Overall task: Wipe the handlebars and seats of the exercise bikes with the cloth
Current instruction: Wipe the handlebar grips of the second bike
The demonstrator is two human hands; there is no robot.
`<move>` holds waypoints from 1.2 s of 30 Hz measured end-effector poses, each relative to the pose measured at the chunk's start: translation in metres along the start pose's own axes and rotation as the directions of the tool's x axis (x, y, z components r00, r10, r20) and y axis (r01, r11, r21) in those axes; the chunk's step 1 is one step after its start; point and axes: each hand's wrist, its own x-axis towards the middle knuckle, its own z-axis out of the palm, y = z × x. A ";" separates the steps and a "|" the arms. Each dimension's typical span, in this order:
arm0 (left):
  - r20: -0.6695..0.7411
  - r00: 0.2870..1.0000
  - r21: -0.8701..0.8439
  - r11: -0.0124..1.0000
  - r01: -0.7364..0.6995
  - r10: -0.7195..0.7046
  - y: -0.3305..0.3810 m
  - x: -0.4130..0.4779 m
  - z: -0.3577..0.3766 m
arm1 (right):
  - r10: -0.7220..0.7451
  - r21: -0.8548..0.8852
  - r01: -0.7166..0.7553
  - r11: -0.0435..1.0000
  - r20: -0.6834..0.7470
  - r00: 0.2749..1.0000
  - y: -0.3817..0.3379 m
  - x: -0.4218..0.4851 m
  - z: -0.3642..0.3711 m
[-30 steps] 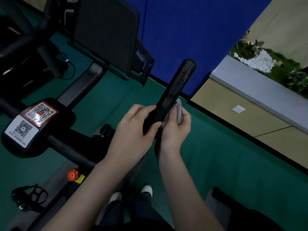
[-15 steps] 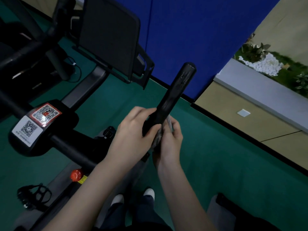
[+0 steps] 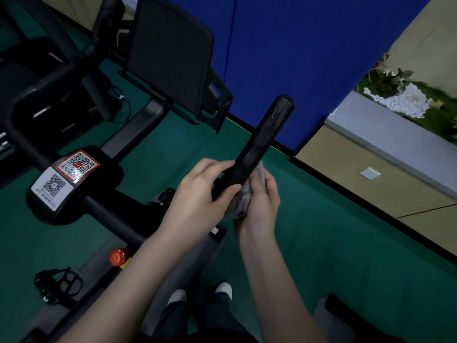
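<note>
Green floor (image 3: 321,243), blue wall (image 3: 296,58), black handlebar (image 3: 262,144)

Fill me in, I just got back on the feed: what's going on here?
A person stands over an exercise bike, wiping one black handlebar. The left hand grips the bar low down, while the right hand holds a grey cloth bunched against the bar's right side, next to the left thumb. The bar's upper end is bare of hand and cloth.
</note>
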 end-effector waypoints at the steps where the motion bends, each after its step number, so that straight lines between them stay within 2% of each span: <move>1: 0.001 1.000 0.002 1.000 0.001 -0.001 0.000 0.000 0.000 | -0.034 -0.008 0.034 0.999 -0.014 0.999 -0.002 0.003 0.002; 9: 0.020 1.000 0.015 1.000 0.003 -0.003 0.001 0.001 -0.001 | -0.219 -0.125 0.210 0.970 -0.064 0.974 0.004 -0.002 0.001; 13: 0.025 1.000 0.006 1.000 0.017 -0.017 0.002 0.001 -0.001 | -0.347 -0.089 0.339 0.936 -0.093 0.933 -0.016 0.020 0.017; 16: 0.034 0.999 -0.004 1.000 0.022 -0.022 0.002 0.000 -0.002 | -0.456 -0.156 0.439 0.885 -0.103 0.884 -0.018 0.023 0.019; 21: 0.033 0.999 0.003 1.000 0.016 -0.016 0.002 0.000 -0.003 | -0.646 -0.398 0.606 0.689 0.044 0.762 -0.001 0.001 0.008; 26: 0.031 0.999 0.003 1.000 0.026 -0.027 0.002 0.000 -0.002 | -0.795 -0.474 0.754 0.454 0.167 0.584 -0.025 0.024 0.021; 33: 0.061 0.997 0.003 0.999 0.040 -0.040 0.000 0.000 -0.002 | -0.775 -0.550 0.816 0.178 0.433 0.460 -0.035 0.030 0.012; 36: 0.068 0.997 -0.009 0.999 0.049 -0.049 -0.002 0.000 -0.002 | -0.807 -0.561 0.821 0.110 0.431 0.403 -0.055 0.043 0.024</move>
